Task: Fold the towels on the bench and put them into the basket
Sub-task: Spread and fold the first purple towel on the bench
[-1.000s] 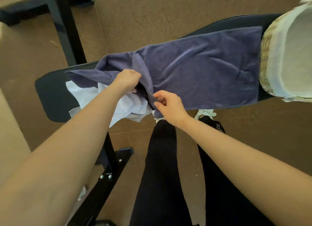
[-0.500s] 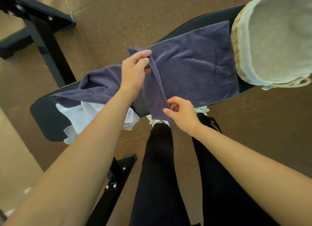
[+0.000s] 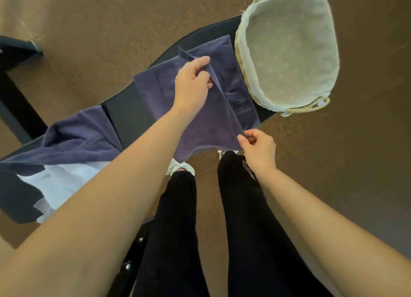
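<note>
A purple towel (image 3: 160, 90) lies folded over on the black bench (image 3: 126, 116), right beside the basket. My left hand (image 3: 192, 85) pinches the far corner of its upper layer. My right hand (image 3: 258, 148) pinches the near corner at the bench's front edge. The edge between my hands is stretched taut above the lower layer. A second purple towel (image 3: 75, 139) lies crumpled at the bench's left end, over a white towel (image 3: 62, 185). The wicker basket (image 3: 242, 59) with a pale cloth liner stands at the bench's right end, with nothing inside.
Brown cork-like floor surrounds the bench. My black-trousered legs (image 3: 178, 230) and white shoes stand close to the bench's near edge. A black metal frame (image 3: 13, 101) stands at the left, and the bench's own foot shows below near my left leg.
Both hands have carried the towel's left end rightward over the rest, folding it toward the basket. A second purple towel now shows left behind over the white one. The view shifted right.
</note>
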The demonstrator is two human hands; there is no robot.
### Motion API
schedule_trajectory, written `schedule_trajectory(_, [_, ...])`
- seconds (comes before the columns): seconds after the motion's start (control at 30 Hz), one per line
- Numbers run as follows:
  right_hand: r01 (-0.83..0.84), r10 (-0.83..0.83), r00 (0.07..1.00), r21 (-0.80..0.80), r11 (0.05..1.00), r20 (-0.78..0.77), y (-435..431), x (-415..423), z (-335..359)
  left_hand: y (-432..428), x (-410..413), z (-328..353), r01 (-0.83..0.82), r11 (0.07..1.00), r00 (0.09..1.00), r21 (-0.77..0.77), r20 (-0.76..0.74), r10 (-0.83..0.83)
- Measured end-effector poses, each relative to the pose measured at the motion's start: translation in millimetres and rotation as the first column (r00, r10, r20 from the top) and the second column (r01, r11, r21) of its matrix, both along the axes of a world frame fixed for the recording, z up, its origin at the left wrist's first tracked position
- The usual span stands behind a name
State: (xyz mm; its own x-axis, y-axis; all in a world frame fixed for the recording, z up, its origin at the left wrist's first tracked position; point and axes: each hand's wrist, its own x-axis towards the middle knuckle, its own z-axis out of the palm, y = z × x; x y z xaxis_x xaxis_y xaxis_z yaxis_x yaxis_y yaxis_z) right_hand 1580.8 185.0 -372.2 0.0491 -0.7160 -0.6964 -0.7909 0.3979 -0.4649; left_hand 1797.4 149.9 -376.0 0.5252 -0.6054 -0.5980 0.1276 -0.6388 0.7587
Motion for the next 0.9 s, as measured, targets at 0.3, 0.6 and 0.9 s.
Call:
schedule_trajectory(0.3, [0.027, -0.031, 0.998, -0.065, 0.998, -0.057, -34, -21, -24, -47, -30, -13, 0.087, 0.993, 0.994, 0.076, 0.054, -0.092])
schedule_trajectory(0.6, [0.02, -0.017, 0.982, 0.014, 1.0, -0.188, -56, -39, -73, 17, -25, -42, 0.143, 0.935, 0.981, 0.325, 0.076, -0.176])
schedule_trajectory(0.9, [0.076, -0.068, 0.987, 0.056, 0.995, -0.147, -57, -19, -88, 151, -38, -70, -0.232, 0.633, 0.971, 0.738, 0.137, 0.197])
